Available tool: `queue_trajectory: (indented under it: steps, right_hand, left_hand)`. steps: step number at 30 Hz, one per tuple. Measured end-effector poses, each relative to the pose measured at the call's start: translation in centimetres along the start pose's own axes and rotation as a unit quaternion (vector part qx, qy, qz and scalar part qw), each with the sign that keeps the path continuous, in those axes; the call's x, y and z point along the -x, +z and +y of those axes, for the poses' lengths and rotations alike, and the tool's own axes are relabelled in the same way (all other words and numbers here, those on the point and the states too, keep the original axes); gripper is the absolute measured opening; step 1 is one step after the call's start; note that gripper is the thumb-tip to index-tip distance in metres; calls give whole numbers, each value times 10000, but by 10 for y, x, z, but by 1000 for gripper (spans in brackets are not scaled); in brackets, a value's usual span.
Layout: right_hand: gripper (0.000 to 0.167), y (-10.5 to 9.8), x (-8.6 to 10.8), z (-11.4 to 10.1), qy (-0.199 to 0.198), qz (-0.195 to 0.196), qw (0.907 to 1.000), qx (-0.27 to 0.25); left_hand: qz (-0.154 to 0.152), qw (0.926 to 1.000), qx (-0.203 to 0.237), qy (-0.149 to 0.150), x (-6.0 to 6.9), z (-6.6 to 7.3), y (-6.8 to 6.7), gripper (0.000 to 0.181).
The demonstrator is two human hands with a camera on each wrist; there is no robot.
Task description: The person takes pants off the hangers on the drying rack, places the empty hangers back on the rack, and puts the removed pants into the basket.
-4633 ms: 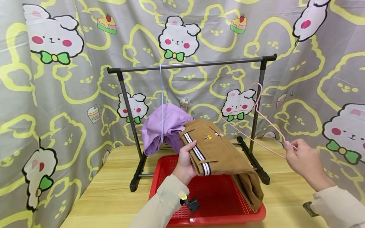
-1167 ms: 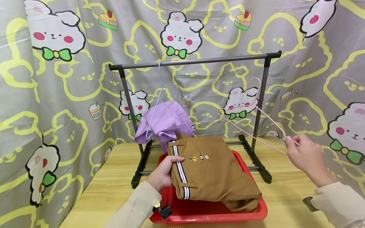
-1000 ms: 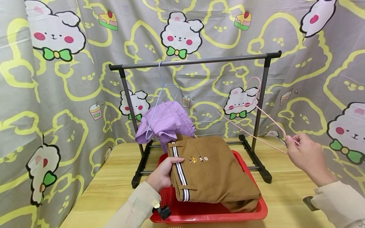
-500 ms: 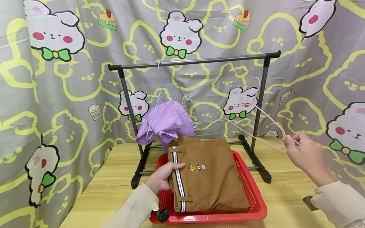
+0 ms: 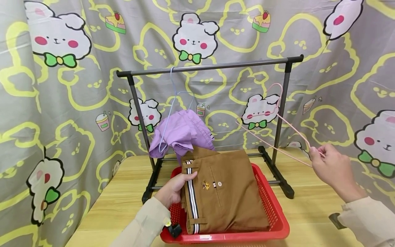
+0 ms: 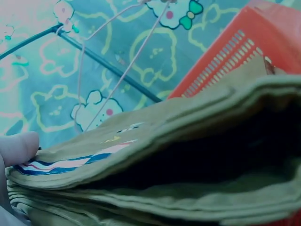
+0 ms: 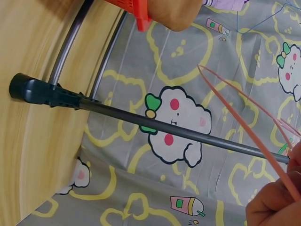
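Observation:
Folded brown pants (image 5: 231,192) with a striped waistband lie over the red basket (image 5: 282,219) in the head view. My left hand (image 5: 174,188) grips them at the waistband, thumb on top and the other fingers hidden beneath. The left wrist view shows my thumb (image 6: 19,148) pressing the layered waistband of the pants (image 6: 155,122). Out to the right, my right hand (image 5: 331,171) pinches one end of a pink hanger (image 5: 294,128), whose hook points up. In the right wrist view, the hanger (image 7: 244,125) extends from my curled fingers with no garment on it.
A dark metal rack (image 5: 216,67) stands behind the basket on the wooden table (image 5: 105,206). From its bar hangs a blue hanger (image 5: 169,120) bearing a purple garment (image 5: 182,132), close behind the pants. A patterned curtain (image 5: 117,20) surrounds the table.
The pants have come down and toward me, turning from a slant to lie flatter over the basket. My left hand moved with them. The right hand and pink hanger have hardly shifted.

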State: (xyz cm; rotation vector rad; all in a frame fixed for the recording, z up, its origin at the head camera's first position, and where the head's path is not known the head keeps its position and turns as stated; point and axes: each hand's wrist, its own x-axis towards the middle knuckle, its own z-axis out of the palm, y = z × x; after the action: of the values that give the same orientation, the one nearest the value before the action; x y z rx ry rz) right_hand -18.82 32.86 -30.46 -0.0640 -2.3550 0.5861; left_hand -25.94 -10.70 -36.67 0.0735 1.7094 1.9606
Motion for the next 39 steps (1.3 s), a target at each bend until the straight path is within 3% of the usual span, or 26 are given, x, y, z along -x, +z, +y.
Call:
queue_trajectory:
  steps: [4, 11, 14, 19, 29, 35, 39]
  right_hand:
    - [30, -1, 0, 1, -38, 39, 10000, 10]
    - [30, -1, 0, 2, 32, 1, 10000, 30]
    - [29, -1, 1, 2, 36, 28, 10000, 25]
    - [29, -1, 1, 3, 86, 8, 10000, 35]
    - [30, -1, 1, 4, 162, -96, 9998, 60]
    - [30, -2, 2, 5, 194, -104, 9997, 61]
    - [30, -2, 2, 6, 184, -36, 9998, 66]
  left_hand:
    - [155, 9991, -92, 392, -4, 2, -1, 50]
    - [1197, 9871, -681, 816, -5, 4, -1, 68]
    - [1451, 9822, -828, 864, -5, 5, -3, 75]
    - [1586, 9803, -844, 820, -5, 5, -5, 76]
    - [1420, 9812, -957, 889, -5, 2, -9, 63]
    - [1724, 9736, -1280, 774, -4, 7, -8, 77]
    - [1850, 9678, -1439, 923, -2, 11, -7, 84]
